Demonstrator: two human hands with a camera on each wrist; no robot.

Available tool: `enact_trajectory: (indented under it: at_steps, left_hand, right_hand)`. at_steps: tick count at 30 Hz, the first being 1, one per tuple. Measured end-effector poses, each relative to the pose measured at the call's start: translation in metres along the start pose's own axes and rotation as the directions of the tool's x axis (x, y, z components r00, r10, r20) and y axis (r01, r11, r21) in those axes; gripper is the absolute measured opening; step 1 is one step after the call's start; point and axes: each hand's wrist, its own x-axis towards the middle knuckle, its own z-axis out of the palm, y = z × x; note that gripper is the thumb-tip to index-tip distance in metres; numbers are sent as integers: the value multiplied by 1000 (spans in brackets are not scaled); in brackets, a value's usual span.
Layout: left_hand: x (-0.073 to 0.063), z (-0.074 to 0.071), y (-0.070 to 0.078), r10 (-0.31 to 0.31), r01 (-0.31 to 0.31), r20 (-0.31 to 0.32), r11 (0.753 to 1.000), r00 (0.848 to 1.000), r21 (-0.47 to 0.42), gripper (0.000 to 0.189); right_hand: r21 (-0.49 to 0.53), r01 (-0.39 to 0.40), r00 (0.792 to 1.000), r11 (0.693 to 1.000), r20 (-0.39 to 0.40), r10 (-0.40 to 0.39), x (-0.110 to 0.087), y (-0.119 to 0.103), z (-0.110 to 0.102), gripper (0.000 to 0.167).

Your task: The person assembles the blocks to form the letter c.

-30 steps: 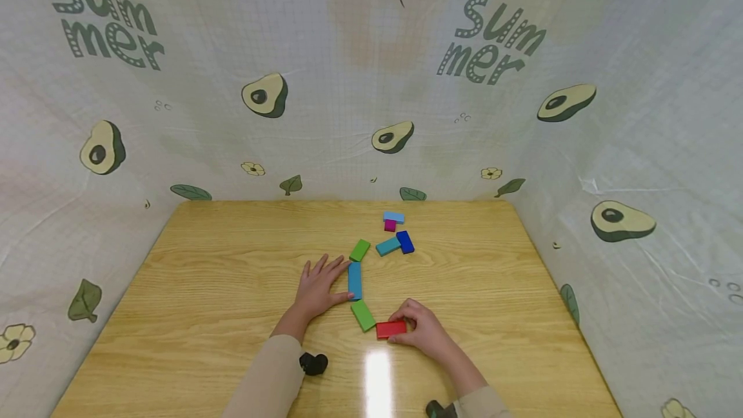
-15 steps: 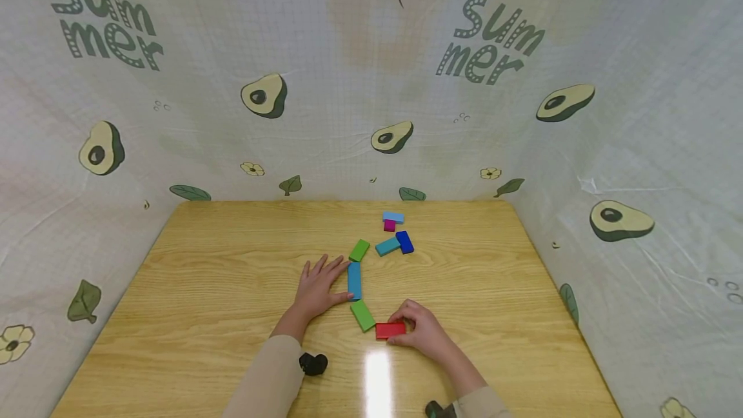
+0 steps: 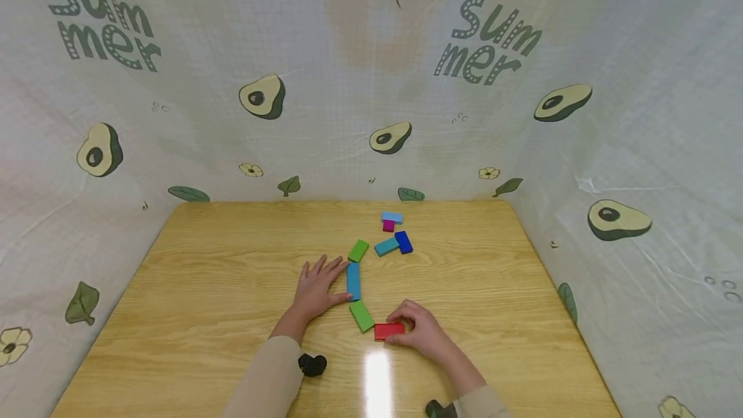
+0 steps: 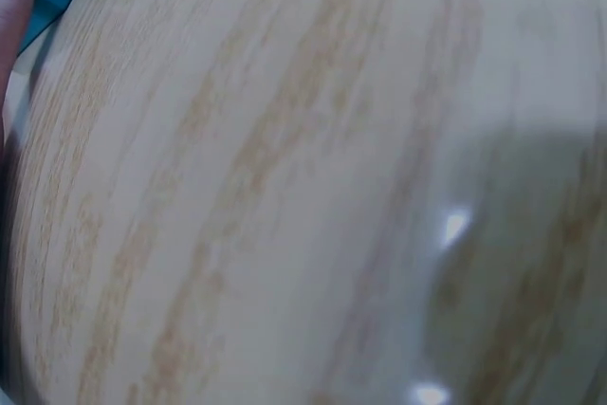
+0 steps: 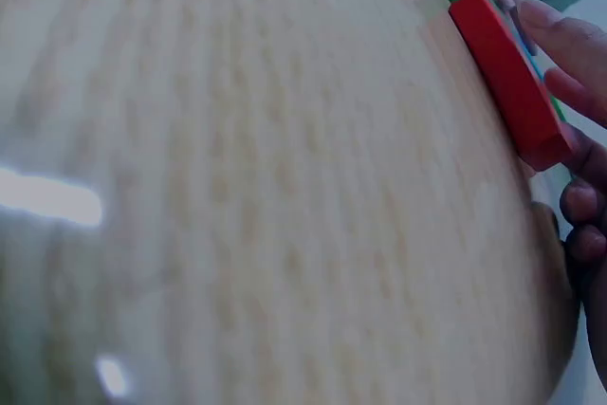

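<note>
My right hand (image 3: 424, 333) pinches a red block (image 3: 389, 331) between thumb and fingers. The block lies flat on the table, its left end at the lower corner of a green block (image 3: 362, 316). In the right wrist view the red block (image 5: 507, 78) shows large beside the fingers. My left hand (image 3: 316, 290) rests on the table with fingers spread; its index fingertip and thumb touch the two ends of a blue block (image 3: 353, 282). A smaller green block (image 3: 358, 251) sits at the blue block's far end. Together these blocks make a curved row.
Behind the row, a teal block (image 3: 386, 246) touches a dark blue block (image 3: 404, 242). Farther back, a magenta block (image 3: 388, 226) lies against a light blue block (image 3: 392, 217). Printed cloth (image 3: 325, 166) walls the wooden table (image 3: 476, 289) at the back and sides.
</note>
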Motion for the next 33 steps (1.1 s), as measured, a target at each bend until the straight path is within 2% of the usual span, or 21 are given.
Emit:
enact_trajectory:
  at_steps: [5, 12, 21, 33]
  left_hand:
    - [0, 1, -1, 3, -3, -6, 1000, 1000, -7, 80]
    - [-1, 4, -3, 2, -2, -2, 1000, 1000, 6, 81]
    - [-2, 3, -2, 9, -9, -11, 999, 1000, 32, 81]
    - [-2, 5, -4, 23, -22, -23, 999, 999, 33, 82]
  right_hand:
    - [7, -13, 1000, 1000, 10, 13, 12, -2, -11, 35]
    - [-27, -38, 998, 999, -54, 36, 44, -2, -27, 37]
    - [-37, -72, 991, 997, -116, 67, 86, 1, -36, 41]
    - [-126, -76, 992, 989, -108, 62, 126, 8, -45, 41]
